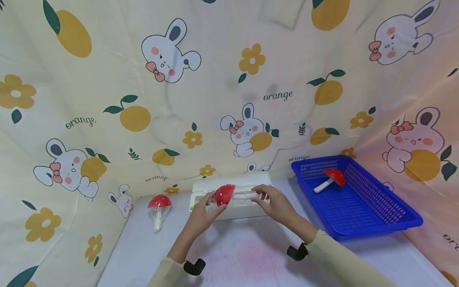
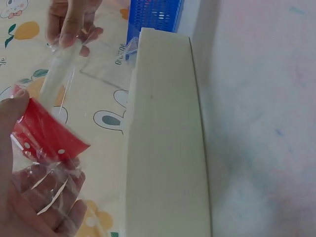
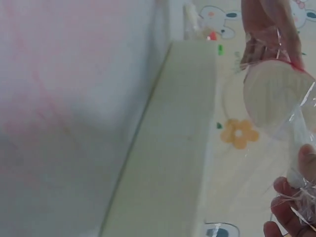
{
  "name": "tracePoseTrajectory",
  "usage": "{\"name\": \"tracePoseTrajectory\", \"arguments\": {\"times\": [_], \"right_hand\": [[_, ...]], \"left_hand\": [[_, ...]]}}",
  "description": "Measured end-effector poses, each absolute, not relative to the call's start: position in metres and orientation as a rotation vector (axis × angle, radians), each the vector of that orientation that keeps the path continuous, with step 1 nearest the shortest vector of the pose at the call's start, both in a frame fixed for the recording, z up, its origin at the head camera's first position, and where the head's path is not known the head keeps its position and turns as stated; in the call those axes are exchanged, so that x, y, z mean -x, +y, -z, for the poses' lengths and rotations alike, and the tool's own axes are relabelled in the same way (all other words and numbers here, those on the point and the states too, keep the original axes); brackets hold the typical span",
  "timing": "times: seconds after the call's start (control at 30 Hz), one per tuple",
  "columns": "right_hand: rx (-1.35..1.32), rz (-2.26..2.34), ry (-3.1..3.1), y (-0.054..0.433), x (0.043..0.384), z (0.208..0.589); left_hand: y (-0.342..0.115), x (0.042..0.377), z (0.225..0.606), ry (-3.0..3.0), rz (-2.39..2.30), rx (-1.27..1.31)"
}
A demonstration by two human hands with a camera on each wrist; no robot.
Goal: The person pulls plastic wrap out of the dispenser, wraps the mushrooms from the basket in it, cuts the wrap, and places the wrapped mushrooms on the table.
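Note:
Over the long white box (image 1: pixel 240 212), both hands hold a toy mushroom with a red, white-spotted cap (image 1: pixel 225 195), covered in clear plastic film. My left hand (image 1: pixel 201 215) grips the cap, thumb on its near side and fingers beneath, as the left wrist view shows. At the stem end, my right hand (image 1: pixel 277 204) pinches the white stem (image 2: pixel 58 79) and the film gathered around it. The right wrist view shows the cap's pale underside (image 3: pixel 269 96) and crinkled film (image 3: pixel 306 106) about the stem.
A film-wrapped toy mushroom (image 1: pixel 158 202) lies on the white table (image 1: pixel 143 259) at the left. Another, apparently unwrapped mushroom (image 1: pixel 334 177) lies in the blue plastic basket (image 1: pixel 376 232) at the right. Behind stands a patterned cloth (image 1: pixel 215 95). The box's lid (image 1: pixel 229 181) is raised.

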State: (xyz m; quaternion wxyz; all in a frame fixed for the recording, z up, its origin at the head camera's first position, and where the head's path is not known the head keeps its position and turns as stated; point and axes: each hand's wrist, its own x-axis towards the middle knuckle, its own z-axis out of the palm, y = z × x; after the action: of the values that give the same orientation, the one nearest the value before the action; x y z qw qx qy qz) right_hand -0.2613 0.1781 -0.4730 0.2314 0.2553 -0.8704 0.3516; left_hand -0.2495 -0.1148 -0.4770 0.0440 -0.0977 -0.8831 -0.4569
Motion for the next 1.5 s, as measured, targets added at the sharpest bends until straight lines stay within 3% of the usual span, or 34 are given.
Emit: {"name": "tracePoseTrajectory", "arguments": {"times": [1.5], "right_hand": [[-0.71, -1.049, -2.184, 0.173, 0.283, 0.395]], "left_hand": [[-0.104, 0.266, 0.417, -2.329, 1.385, 0.388]]}}
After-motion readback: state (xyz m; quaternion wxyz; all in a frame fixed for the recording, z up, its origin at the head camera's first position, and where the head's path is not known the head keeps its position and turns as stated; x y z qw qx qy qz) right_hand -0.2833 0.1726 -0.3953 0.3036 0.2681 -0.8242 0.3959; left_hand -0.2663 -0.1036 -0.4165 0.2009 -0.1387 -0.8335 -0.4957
